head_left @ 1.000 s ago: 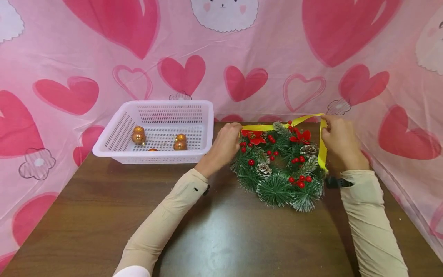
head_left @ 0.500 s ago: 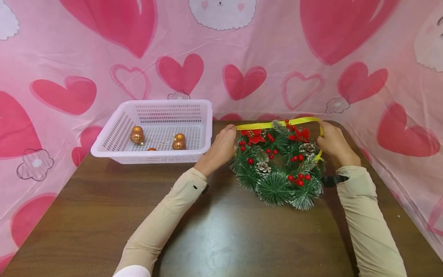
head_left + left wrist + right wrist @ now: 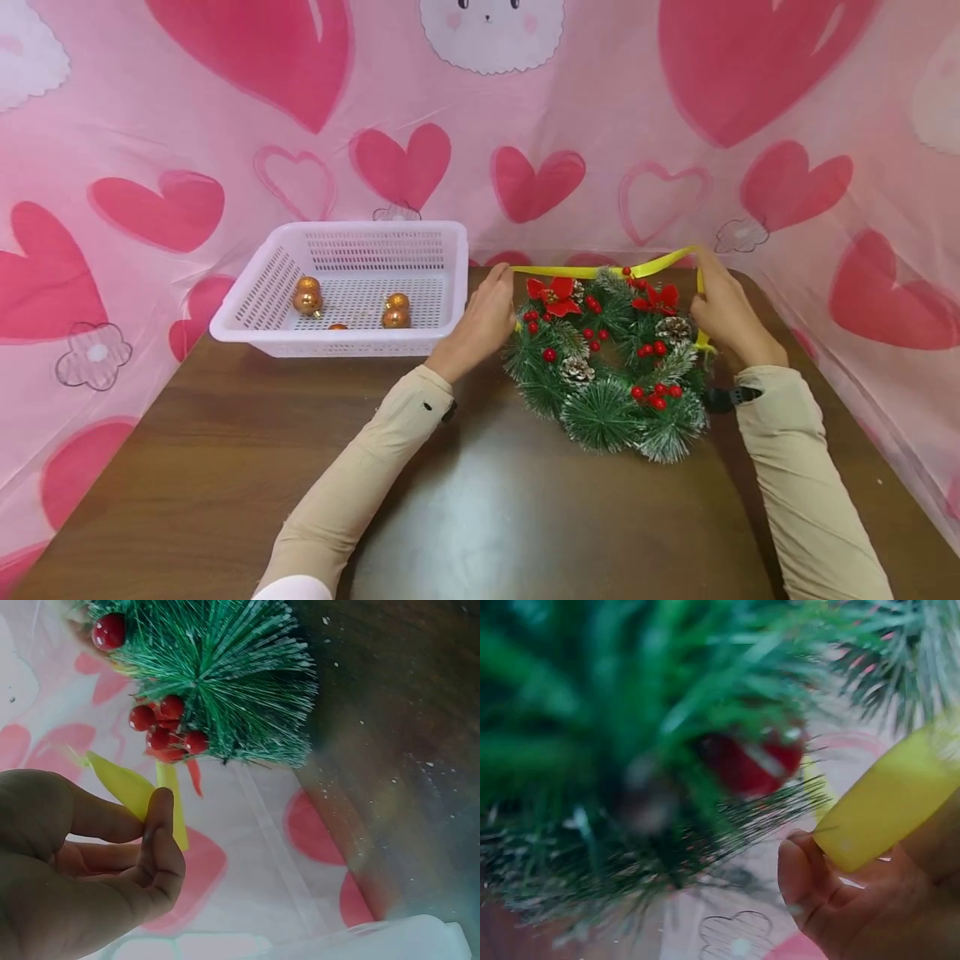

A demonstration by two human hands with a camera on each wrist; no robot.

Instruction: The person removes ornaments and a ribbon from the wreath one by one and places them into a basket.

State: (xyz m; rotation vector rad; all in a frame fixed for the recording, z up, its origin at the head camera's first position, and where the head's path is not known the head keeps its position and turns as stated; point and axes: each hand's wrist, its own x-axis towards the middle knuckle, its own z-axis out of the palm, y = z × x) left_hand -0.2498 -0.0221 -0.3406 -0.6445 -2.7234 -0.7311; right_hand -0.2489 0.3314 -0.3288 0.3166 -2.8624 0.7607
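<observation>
A yellow ribbon (image 3: 573, 272) stretches along the far side of a green wreath (image 3: 600, 408) lying on the table. Red berries, red flowers and pine cones trim the wreath. At its far left, my left hand (image 3: 483, 321) pinches the ribbon between thumb and fingers; the left wrist view shows a short frayed ribbon end (image 3: 120, 784) sticking out past the fingers. My right hand (image 3: 727, 312) pinches the ribbon at the far right, slightly higher, and a tail hangs down beside the wreath. In the right wrist view the ribbon (image 3: 892, 799) passes over the right fingers.
A white perforated basket (image 3: 337, 343) stands at the back left, holding several gold ornament balls (image 3: 396, 317). The wooden table (image 3: 450, 517) meets a pink heart-patterned cloth (image 3: 525, 100) behind and at the sides.
The right hand first dips and draws in toward the wreath, then lifts slightly again with the ribbon. The left hand stays nearly in place. The head view shifts a little.
</observation>
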